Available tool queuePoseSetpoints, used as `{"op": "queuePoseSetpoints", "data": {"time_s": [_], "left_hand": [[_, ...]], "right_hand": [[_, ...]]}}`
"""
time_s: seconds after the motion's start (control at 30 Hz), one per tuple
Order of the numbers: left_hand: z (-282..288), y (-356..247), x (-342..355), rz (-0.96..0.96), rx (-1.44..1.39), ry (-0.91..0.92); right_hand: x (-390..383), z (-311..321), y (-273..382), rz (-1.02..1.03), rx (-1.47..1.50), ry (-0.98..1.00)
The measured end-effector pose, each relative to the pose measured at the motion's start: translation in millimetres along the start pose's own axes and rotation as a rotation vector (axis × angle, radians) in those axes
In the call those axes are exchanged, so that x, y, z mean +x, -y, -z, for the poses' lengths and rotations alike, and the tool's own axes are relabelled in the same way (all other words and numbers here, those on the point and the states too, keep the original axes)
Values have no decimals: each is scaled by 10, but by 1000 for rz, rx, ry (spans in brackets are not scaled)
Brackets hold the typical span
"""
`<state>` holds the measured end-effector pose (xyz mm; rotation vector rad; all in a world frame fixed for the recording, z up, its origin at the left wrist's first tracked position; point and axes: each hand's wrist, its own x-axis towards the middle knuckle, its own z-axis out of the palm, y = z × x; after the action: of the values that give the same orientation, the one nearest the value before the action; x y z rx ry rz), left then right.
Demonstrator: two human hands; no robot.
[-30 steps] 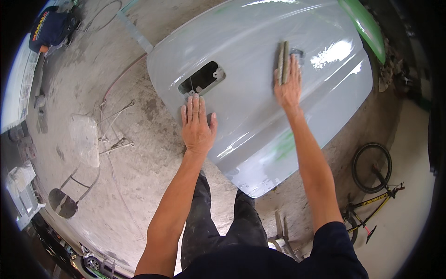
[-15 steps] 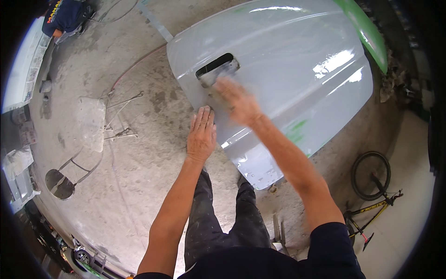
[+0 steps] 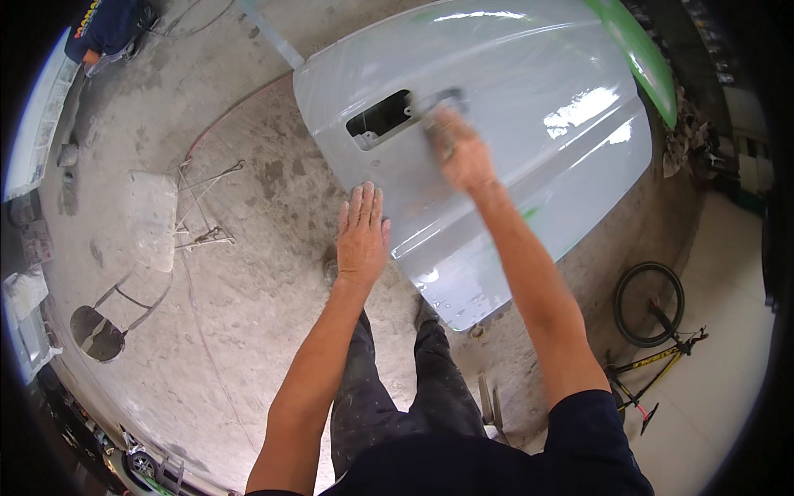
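Observation:
A glossy light grey car hood with patches of green lies in front of me. A dark oblong opening is cut through it near its left edge. My right hand presses a flat dark grey pad against the hood, just right of that opening. Motion smears the pad and fingertips, so its exact kind is unclear. My left hand lies flat at the hood's near left edge, fingers stretched out, holding nothing.
A bicycle stands at the right by a pale wall. On the concrete floor to the left are a metal stand with a whitish panel and a round-seated stool. A hose runs to the hood. Another person is at the upper left.
My right hand has moved the grey pad rightward and away from me, off the opening, which now shows fully. My left hand has stayed at the hood's edge.

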<state>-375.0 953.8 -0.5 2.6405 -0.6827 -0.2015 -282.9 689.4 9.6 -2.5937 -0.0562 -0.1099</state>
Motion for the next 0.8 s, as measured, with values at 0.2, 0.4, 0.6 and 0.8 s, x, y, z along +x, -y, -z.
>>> {"op": "queuePoseSetpoints", "data": {"time_s": [0.2,0.4,0.6,0.8], "left_hand": [[-58,-90,12,60,-63,8],[8,-94,-5,49,-39,59],[24,-154,63,101,-17,43],[163,-71,-542,97,-68,190]], "right_hand": [[-374,-761,866,-21,-122,117],[-51,-49,-52,272,-123,-43],[46,39,-347,-85,-373,-227],[-930,-542,1226,325,-231,139]]}}
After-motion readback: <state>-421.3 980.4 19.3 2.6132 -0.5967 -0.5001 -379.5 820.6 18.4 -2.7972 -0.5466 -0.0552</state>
